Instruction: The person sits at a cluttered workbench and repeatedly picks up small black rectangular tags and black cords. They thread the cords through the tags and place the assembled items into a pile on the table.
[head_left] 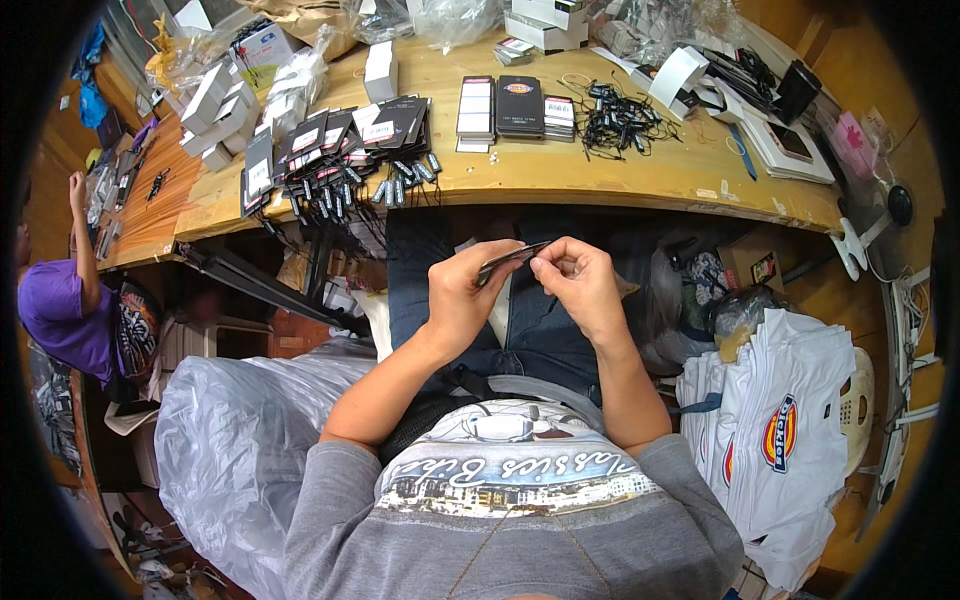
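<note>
Above my lap, my left hand (465,295) grips a thin dark hang tag (508,262) between thumb and fingers, its edge tilted up to the right. Against the tag's right end, my right hand (583,290) is closed in a pinch; what sits between its fingertips is too small to make out. On the table ahead lie stacks of black and white hang tags (520,106). Right of them is a tangled heap of black tag strings (622,122). Strung tags (340,150) lie fanned out to the left, their cords hanging over the front edge.
The wooden table (600,180) also bears white boxes (215,110), clear plastic bags (455,20) and a phone (790,140). Folded white shirts (770,440) are piled at my right, a large plastic bag (240,450) at my left. A person in purple (65,310) is at far left.
</note>
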